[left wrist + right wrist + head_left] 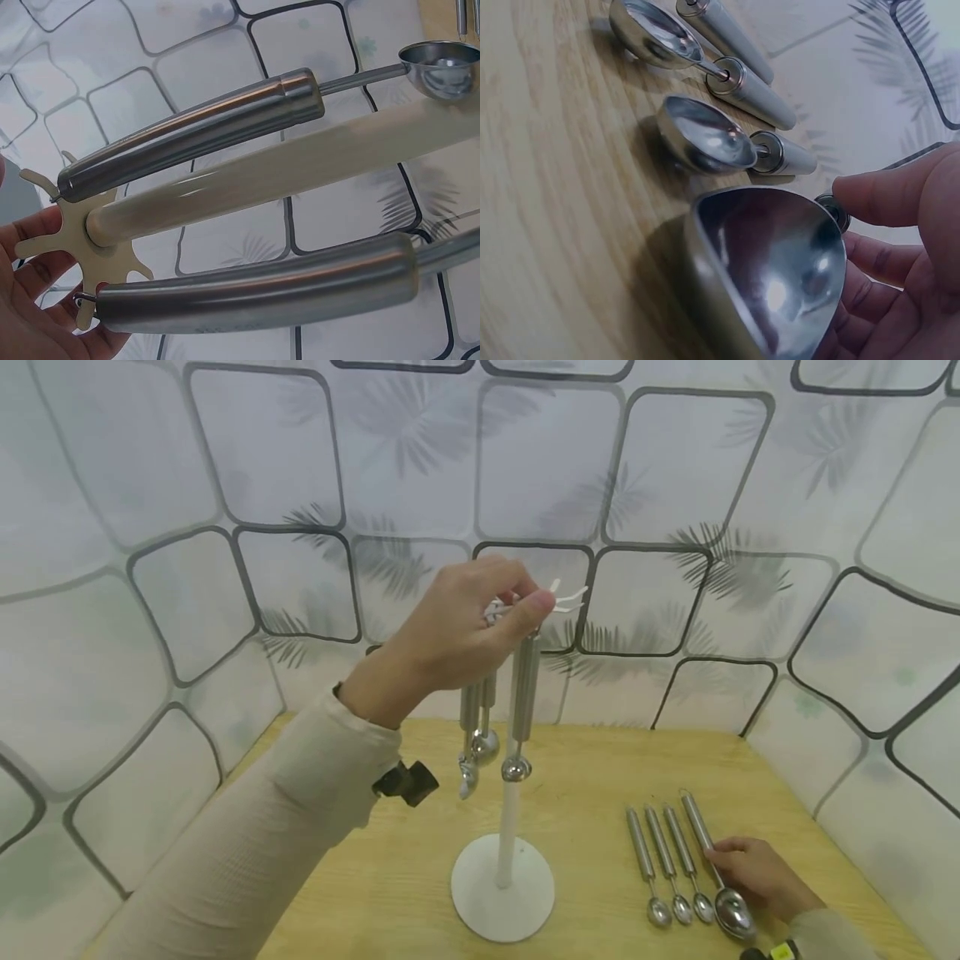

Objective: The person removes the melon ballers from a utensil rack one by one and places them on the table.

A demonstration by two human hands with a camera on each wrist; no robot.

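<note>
Atop white rack [507, 827], left hand [474, 625] gripping, right hand [759, 874] pinching big scoop [733, 912], illegible marking [229, 328] on hanging handle [259, 296]

Large scoop [733, 912]: glossy metal. Hanging handles [255, 296]: satin metal. Stand [502, 910]: smooth. Tabletop [600, 802] shows wood grain. Sleeve [277, 810]: matt cloth.

Four spoons [679, 841] right of stand [507, 852]

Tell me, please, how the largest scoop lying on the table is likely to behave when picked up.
The largest scoop should stay stiff, as it looks metal throughout. Its smooth, shiny surface may feel slippery. The wide bowl at the end of a slim handle could make it dip or twist.
</note>
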